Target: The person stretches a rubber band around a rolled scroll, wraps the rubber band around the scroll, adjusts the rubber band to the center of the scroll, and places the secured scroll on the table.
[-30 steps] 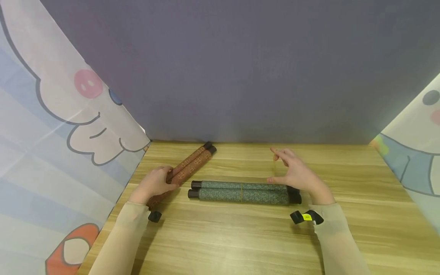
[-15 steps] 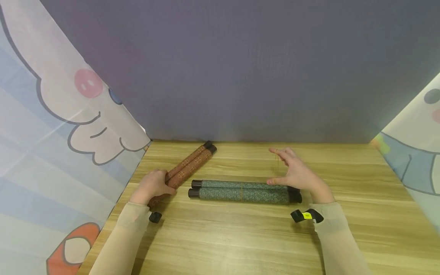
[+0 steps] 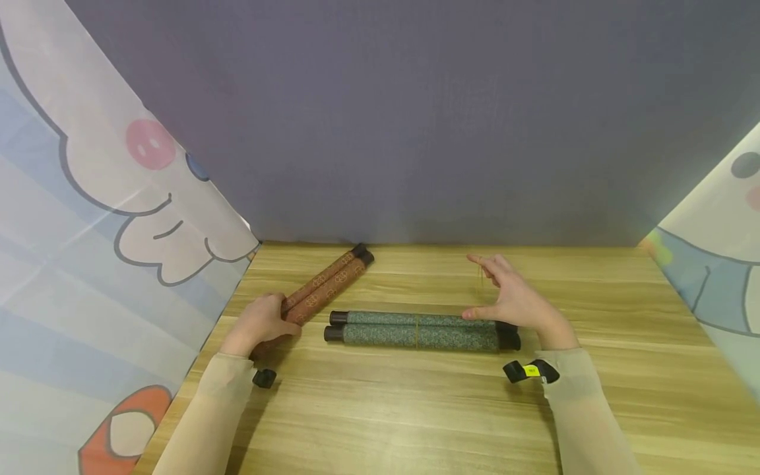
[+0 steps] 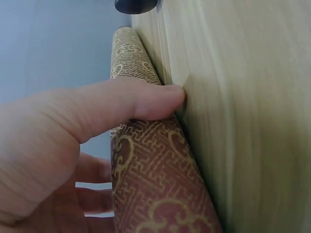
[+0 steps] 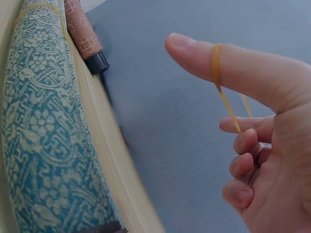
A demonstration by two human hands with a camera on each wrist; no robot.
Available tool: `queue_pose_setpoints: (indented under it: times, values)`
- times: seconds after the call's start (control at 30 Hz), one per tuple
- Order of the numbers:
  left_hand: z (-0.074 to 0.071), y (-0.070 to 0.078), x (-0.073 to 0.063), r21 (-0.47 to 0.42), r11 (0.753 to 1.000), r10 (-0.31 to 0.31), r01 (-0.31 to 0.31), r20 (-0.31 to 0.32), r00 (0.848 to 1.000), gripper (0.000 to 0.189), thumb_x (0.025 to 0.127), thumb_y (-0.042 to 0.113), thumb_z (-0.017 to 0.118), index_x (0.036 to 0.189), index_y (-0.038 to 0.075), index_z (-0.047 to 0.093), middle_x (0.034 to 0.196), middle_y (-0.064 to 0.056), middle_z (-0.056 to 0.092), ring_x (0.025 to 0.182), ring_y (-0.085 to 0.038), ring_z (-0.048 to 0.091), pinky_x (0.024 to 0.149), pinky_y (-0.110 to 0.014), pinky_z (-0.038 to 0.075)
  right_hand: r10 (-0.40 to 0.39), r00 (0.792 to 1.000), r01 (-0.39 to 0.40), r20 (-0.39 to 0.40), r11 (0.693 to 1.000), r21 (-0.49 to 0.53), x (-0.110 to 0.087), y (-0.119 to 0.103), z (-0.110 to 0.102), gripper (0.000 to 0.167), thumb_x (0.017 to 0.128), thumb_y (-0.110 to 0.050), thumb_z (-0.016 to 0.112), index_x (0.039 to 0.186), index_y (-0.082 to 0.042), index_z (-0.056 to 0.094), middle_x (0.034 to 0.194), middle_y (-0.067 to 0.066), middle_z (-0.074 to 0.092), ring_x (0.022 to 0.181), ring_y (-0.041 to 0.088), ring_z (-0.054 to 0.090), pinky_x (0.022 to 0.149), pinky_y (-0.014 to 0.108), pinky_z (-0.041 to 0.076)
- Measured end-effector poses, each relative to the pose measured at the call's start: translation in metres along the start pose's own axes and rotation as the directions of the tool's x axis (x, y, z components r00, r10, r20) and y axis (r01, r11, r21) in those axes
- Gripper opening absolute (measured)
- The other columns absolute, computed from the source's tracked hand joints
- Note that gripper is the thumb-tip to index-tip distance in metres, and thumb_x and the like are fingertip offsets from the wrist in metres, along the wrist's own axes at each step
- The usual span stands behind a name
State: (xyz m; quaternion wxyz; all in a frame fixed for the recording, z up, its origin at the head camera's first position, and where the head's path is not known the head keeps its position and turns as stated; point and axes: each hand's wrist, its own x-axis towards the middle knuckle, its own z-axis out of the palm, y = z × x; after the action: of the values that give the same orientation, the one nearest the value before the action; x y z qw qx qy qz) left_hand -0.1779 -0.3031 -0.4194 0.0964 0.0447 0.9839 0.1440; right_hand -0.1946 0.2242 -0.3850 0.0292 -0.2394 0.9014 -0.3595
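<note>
Two red-brown scrolls point(image 3: 323, 288) with gold patterns and black knobs lie slanted on the left of the table. My left hand point(image 3: 259, 321) grips their near part, the thumb across one scroll point(image 4: 155, 165) in the left wrist view. Two green brocade scrolls point(image 3: 380, 336) lie side by side in the middle, a yellow rubber band point(image 3: 417, 332) around them. Above their right end my right hand point(image 3: 515, 302) has thumb and index finger spread. A second rubber band point(image 5: 216, 63) loops around its thumb and stretches to the index finger, while the other fingers are bent.
The wooden table point(image 3: 404, 409) ends at a grey upright panel point(image 3: 451, 132) at the back. Cartoon-printed sheets point(image 3: 178, 224) hang on both sides. Black wrist cameras, such as the right one point(image 3: 515, 371), sit at the sleeves.
My left hand has shifted slightly toward me and to the left along the red-brown scrolls. The right hand stays nearly in place; its rubber band shows shorter and fainter in the head view.
</note>
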Motion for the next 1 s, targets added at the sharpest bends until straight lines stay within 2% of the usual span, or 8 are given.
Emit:
queue_pose_setpoints:
  times: [0.23, 0.3, 0.43, 0.53, 0.67, 0.77, 0.87, 1.0]
  values:
    - [-0.002, -0.007, -0.003, -0.02, 1.0, 0.021, -0.022, -0.045, 0.999, 0.067, 0.08, 0.034, 0.094, 0.124, -0.005, 0.062, 0.102, -0.02, 0.073, 0.087, -0.035, 0.07, 0.076, -0.058, 0.058, -0.007, 1.0, 0.007, -0.008, 1.0, 0.014, 0.0, 0.004, -0.001, 0.117, 0.077, -0.037, 0.101, 0.171, -0.011, 0.036, 0.121, 0.018, 0.045, 0.111, 0.038, 0.044, 0.097, 0.063, 0.048]
    - [-0.004, -0.008, -0.004, 0.008, 0.999, 0.036, -0.035, -0.079, 0.996, 0.069, 0.082, 0.032, 0.093, 0.131, -0.003, 0.06, 0.106, -0.022, 0.073, 0.089, -0.04, 0.072, 0.074, -0.061, 0.058, -0.01, 1.0, 0.011, -0.008, 1.0, 0.016, 0.0, 0.005, -0.001, 0.118, 0.077, -0.037, 0.102, 0.171, -0.011, 0.036, 0.12, 0.017, 0.044, 0.111, 0.037, 0.044, 0.096, 0.062, 0.047]
    - [-0.006, -0.008, -0.006, 0.118, 0.99, 0.092, -0.074, -0.156, 0.983, 0.074, 0.087, 0.035, 0.088, 0.143, -0.004, 0.057, 0.116, -0.027, 0.071, 0.093, -0.049, 0.072, 0.074, -0.066, 0.059, -0.017, 1.0, 0.017, -0.007, 1.0, 0.008, 0.001, 0.006, -0.002, 0.118, 0.077, -0.039, 0.102, 0.17, -0.011, 0.037, 0.118, 0.015, 0.043, 0.109, 0.036, 0.043, 0.094, 0.059, 0.047]
    - [-0.006, -0.008, -0.007, 0.188, 0.976, 0.147, -0.114, -0.177, 0.973, 0.067, 0.089, 0.036, 0.086, 0.135, -0.004, 0.06, 0.103, -0.021, 0.068, 0.079, -0.039, 0.068, 0.064, -0.059, 0.057, -0.018, 1.0, 0.018, -0.007, 1.0, -0.003, 0.0, 0.005, -0.003, 0.116, 0.078, -0.04, 0.101, 0.17, -0.009, 0.037, 0.118, 0.015, 0.044, 0.109, 0.036, 0.044, 0.094, 0.059, 0.047]
    - [-0.009, -0.007, -0.007, 0.21, 0.964, 0.196, -0.162, -0.158, 0.968, 0.057, 0.089, 0.037, 0.089, 0.121, -0.001, 0.062, 0.086, -0.008, 0.061, 0.066, -0.025, 0.058, 0.054, -0.048, 0.051, -0.024, 1.0, 0.024, -0.003, 1.0, -0.011, 0.0, 0.004, -0.004, 0.115, 0.079, -0.039, 0.1, 0.17, -0.009, 0.037, 0.116, 0.014, 0.044, 0.106, 0.035, 0.043, 0.09, 0.052, 0.046]
    - [-0.01, -0.006, -0.007, 0.197, 0.965, 0.206, -0.174, -0.155, 0.966, 0.067, 0.085, 0.045, 0.094, 0.121, -0.002, 0.063, 0.09, -0.011, 0.067, 0.072, -0.03, 0.066, 0.059, -0.052, 0.056, -0.034, 0.999, 0.034, -0.001, 0.999, -0.012, 0.001, 0.004, -0.004, 0.115, 0.079, -0.041, 0.1, 0.17, -0.009, 0.037, 0.116, 0.015, 0.043, 0.104, 0.034, 0.042, 0.086, 0.047, 0.043]
    - [-0.01, -0.006, -0.007, 0.189, 0.967, 0.203, -0.172, -0.163, 0.965, 0.079, 0.079, 0.052, 0.097, 0.123, -0.004, 0.064, 0.095, -0.016, 0.072, 0.079, -0.038, 0.072, 0.064, -0.057, 0.059, -0.037, 0.999, 0.037, -0.002, 0.999, -0.007, 0.001, 0.004, -0.004, 0.114, 0.079, -0.042, 0.1, 0.169, -0.009, 0.038, 0.117, 0.016, 0.044, 0.105, 0.034, 0.043, 0.087, 0.048, 0.044]
    - [-0.01, -0.008, -0.006, 0.213, 0.964, 0.198, -0.158, -0.183, 0.963, 0.078, 0.082, 0.046, 0.097, 0.13, -0.006, 0.063, 0.101, -0.02, 0.073, 0.08, -0.042, 0.072, 0.064, -0.059, 0.06, -0.042, 0.999, 0.042, -0.007, 0.999, -0.012, 0.001, 0.005, -0.003, 0.113, 0.079, -0.041, 0.1, 0.169, -0.009, 0.039, 0.115, 0.015, 0.044, 0.103, 0.034, 0.042, 0.085, 0.047, 0.043]
